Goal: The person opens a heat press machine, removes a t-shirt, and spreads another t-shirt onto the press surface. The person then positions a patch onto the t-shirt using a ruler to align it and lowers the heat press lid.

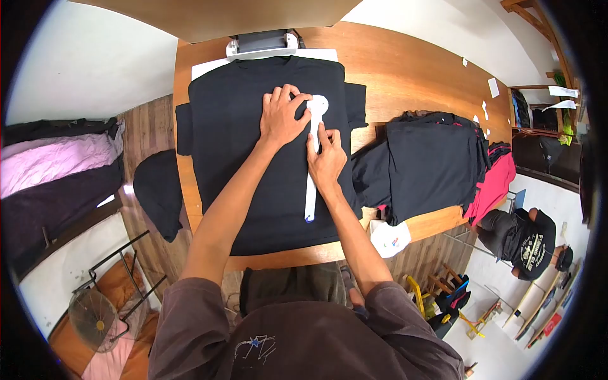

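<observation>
A black T-shirt [253,196] lies spread flat over a white board on the wooden table in front of me. On its right half, running lengthwise, is a long narrow white strip [311,190] with a rounded upper end and a small blue mark at the bottom. My left hand [283,117] has its index finger and thumb at the left edge of the rounded end. Just below, my right hand [327,157] grips the strip's upper part, thumb on one side and fingers on the other.
Folded black shirts [430,161] are piled to the right, with red cloth [494,183] beneath. A white item with a coloured print [389,237] sits at the table's front edge. A grey-and-white device [262,42] stands behind the board. Another person [529,244] is at far right; a fan [95,322] is lower left.
</observation>
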A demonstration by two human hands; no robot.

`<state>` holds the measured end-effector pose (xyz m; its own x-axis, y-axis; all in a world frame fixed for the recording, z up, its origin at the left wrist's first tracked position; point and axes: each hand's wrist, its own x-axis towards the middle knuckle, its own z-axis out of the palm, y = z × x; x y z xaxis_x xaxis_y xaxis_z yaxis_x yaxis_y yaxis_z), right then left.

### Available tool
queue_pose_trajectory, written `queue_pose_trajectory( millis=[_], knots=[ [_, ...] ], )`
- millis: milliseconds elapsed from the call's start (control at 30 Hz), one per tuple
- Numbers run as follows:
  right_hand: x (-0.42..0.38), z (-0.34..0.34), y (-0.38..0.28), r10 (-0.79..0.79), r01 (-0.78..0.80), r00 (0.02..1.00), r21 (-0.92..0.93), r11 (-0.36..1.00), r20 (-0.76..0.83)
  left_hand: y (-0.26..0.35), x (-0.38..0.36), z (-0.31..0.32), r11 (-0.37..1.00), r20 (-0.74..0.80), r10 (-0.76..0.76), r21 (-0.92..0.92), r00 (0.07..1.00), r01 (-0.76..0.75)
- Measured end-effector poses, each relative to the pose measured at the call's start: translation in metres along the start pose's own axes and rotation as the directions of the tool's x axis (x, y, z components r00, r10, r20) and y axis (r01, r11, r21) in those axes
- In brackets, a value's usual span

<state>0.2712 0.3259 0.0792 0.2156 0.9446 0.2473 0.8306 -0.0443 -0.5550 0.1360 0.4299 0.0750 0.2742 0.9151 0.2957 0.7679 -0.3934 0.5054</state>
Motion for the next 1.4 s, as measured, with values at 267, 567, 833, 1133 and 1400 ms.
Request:
queue_pose_trajectory(
  millis=[267, 567, 833, 1133, 1400],
  knots=[
    [0.004, 0.005, 0.0, 0.002, -0.004, 0.999, -0.04, 0.999, -0.049, 0.001, 0.003, 0.002, 1.0, 0.002, -0.012, 0.001, 1.0, 0.012],
    [0.003, 0.004, 0.004, -0.04, 0.037, 0.997, -0.053, 0.998, -0.06, 0.004, 0.002, 0.002, 1.0, -0.017, 0.006, 0.029, 1.0, -0.006],
    [0.0, 0.004, 0.003, -0.054, 0.05, 0.995, -0.056, 0.997, -0.087, 0.002, -0.001, 0.002, 0.998, -0.046, 0.039, 0.049, 0.998, -0.036],
    [-0.004, 0.007, 0.006, -0.095, 0.088, 0.988, -0.06, 0.994, -0.123, 0.001, -0.004, 0.004, 0.999, -0.05, 0.026, 0.041, 0.998, -0.024],
    [-0.005, 0.011, 0.01, -0.055, 0.051, 0.994, -0.037, 0.998, -0.098, 0.0, -0.005, 0.011, 0.997, -0.105, 0.039, 0.065, 0.994, -0.033]
  ],
)
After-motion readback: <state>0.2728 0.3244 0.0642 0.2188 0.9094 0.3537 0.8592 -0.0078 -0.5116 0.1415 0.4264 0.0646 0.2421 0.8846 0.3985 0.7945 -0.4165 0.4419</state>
